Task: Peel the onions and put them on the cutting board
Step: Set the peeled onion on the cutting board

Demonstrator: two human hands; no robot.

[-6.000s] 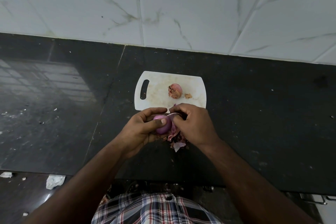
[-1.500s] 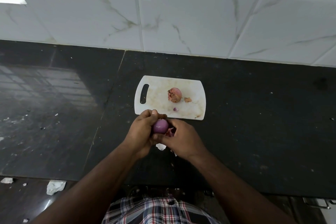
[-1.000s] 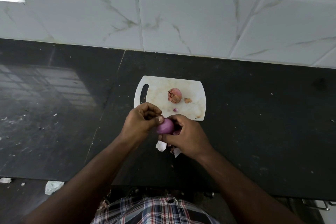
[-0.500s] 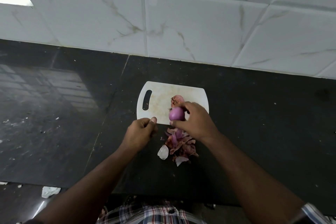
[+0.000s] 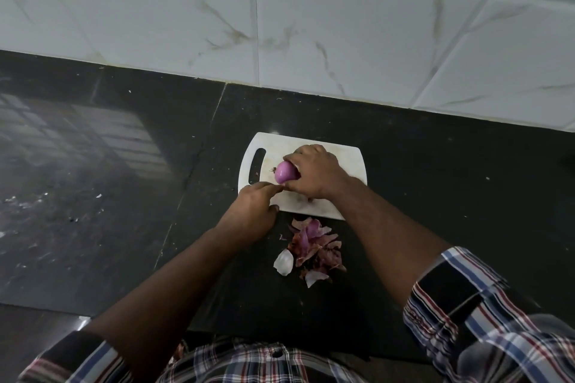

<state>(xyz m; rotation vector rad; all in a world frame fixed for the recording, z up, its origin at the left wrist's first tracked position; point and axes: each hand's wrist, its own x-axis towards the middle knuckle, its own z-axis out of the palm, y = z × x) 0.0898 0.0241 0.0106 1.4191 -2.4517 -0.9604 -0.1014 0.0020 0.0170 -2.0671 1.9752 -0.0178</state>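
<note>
The white cutting board (image 5: 348,183) lay in the middle of the dark counter (image 5: 93,196), and everything else sat around it. To the left of the board the counter was bare and shiny, with a few small crumbs. At the board's left end was its handle hole (image 5: 257,166). The left hand (image 5: 252,214) rested at the near left corner of the board, with its fingers curled in loosely and one fingertip reaching toward the other hand; it held nothing that could be seen. Just right of the handle hole was the peeled onion (image 5: 284,172), smooth and purple, low over the board or already touching it; which one could not be told. The right hand (image 5: 314,172) held the onion from the right side, fingers wrapped snugly around it. That hand covered the middle of the board, so anything under it was hidden. Just in front of the board, on the counter, lay a heap of onion peels (image 5: 314,247), pink and brown, with one pale piece (image 5: 283,262) at its left side. The step looked like setting the onion down. To do it well, the hand should lower the onion until it sits flat on the board, then let go slowly, because a round onion can roll. Putting it away from the edge would keep it from rolling off. The left hand could stay close to stop it.
</note>
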